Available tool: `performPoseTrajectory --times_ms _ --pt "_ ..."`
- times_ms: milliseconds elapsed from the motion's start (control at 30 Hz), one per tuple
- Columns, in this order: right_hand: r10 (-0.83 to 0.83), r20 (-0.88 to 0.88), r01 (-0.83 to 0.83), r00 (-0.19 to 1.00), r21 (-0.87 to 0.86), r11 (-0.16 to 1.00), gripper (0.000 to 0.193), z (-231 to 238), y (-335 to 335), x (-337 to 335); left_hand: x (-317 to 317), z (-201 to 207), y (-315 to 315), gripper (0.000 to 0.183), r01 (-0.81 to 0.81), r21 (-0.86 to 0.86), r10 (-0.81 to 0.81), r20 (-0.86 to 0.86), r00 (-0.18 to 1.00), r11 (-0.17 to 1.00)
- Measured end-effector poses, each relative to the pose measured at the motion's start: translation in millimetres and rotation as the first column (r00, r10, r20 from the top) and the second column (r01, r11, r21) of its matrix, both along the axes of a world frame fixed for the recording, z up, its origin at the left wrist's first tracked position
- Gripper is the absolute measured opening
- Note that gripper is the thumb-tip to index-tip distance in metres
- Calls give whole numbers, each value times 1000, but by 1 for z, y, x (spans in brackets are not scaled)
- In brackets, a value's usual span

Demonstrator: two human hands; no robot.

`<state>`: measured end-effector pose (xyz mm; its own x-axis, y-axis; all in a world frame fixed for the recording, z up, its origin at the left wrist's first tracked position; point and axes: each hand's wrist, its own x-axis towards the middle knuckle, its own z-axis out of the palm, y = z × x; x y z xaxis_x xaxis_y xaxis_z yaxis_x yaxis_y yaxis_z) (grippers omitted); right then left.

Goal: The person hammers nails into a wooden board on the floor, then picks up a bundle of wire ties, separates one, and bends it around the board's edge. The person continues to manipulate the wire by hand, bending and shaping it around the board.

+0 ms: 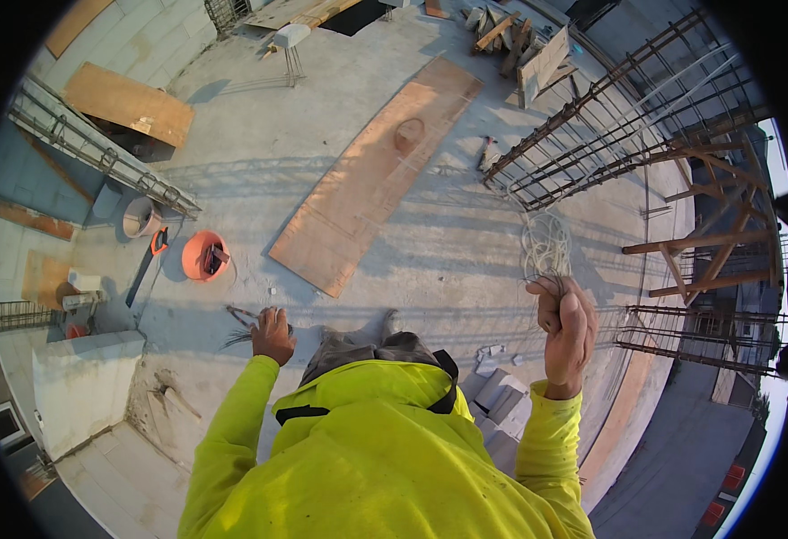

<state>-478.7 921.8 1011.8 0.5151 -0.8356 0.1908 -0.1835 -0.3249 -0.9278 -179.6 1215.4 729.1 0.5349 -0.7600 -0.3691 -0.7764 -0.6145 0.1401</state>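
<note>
Right hand (566, 334) raised, fist closed round wire coil (545, 244); left hand (272, 335) low, gripping tie wires (243, 325) and pliers

The person wears a bright yellow-green high-visibility jacket with long sleeves reaching to both wrists. Black straps cross its front. Grey trousers show below it. The left hand (272, 335) and right hand (566, 334) are bare.
</note>
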Motion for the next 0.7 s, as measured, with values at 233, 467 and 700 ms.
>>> performPoseTrajectory --times_ms 233,467,700 --pt "563 -211 -579 799 -16 815 16 -41 48 72 -80 142 -114 56 -287 -847 -500 -503 705 448" --pt "508 -140 -499 850 99 861 14 -39 48 63 -98 180 -122 33 -362 -854 -429 -505 749 374" --pt "468 -183 -502 865 -313 806 21 -36 6 52 -45 196 -108 28 235 -896 -386 79 919 376"
